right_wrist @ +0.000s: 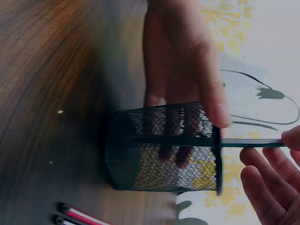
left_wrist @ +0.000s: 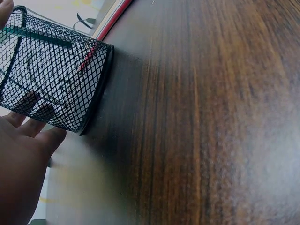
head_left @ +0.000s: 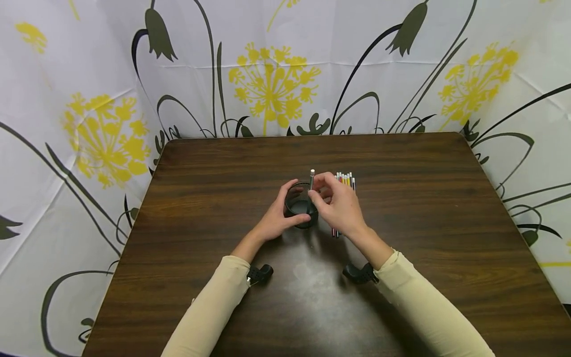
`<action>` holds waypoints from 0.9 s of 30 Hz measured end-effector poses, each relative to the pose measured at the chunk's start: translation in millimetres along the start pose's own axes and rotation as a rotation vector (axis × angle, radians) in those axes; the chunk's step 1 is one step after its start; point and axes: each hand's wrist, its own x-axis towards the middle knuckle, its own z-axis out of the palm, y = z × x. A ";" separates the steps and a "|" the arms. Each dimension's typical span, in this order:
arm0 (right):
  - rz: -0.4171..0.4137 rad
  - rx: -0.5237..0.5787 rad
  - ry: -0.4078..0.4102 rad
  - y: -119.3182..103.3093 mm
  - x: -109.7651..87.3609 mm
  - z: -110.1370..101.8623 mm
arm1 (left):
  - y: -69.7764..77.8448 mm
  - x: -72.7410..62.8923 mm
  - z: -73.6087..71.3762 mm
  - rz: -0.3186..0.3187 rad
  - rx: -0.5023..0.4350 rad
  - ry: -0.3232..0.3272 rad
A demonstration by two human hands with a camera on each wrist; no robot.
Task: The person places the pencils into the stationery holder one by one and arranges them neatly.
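A black mesh pencil cup (head_left: 294, 221) stands upright on the table, and my left hand (head_left: 275, 218) grips its side with the thumb near the rim. In the left wrist view the cup (left_wrist: 56, 75) appears with the fingers behind and below it. My right hand (head_left: 342, 207) pinches a dark green pencil (head_left: 312, 179) near its eraser end, above the cup. Through the mesh in the right wrist view, the lower part of this pencil (right_wrist: 253, 142) shows inside the cup. Several coloured pencils (head_left: 345, 179) lie on the table beside the cup, partly hidden under my right hand.
The brown wood-grain table (head_left: 223, 183) extends around the cup on all sides. Behind it hangs a white cloth (head_left: 285, 29) with yellow and dark flower prints. A dark wrist device (head_left: 260, 273) juts from the left sleeve, another (head_left: 359, 273) from the right.
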 end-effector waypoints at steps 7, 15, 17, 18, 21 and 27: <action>-0.010 -0.044 -0.084 8.0 -1.8 6.4 | 0.9 -0.1 0.0 0.008 -0.008 -0.001; 0.031 -0.089 -0.095 10.0 1.8 9.6 | 1.8 -1.6 1.2 0.004 0.013 0.004; 0.054 -0.094 -0.083 9.9 3.9 9.8 | 3.4 -1.5 1.4 -0.001 0.013 0.003; 0.067 -0.097 -0.076 10.0 5.1 10.0 | 4.3 -1.4 1.3 -0.006 0.013 0.002; 0.092 -0.106 -0.058 10.8 9.2 11.6 | 5.8 -1.2 0.8 -0.031 0.018 0.000; 0.109 -0.165 -0.040 13.2 20.3 17.1 | -0.8 -0.3 0.5 -0.071 0.048 0.010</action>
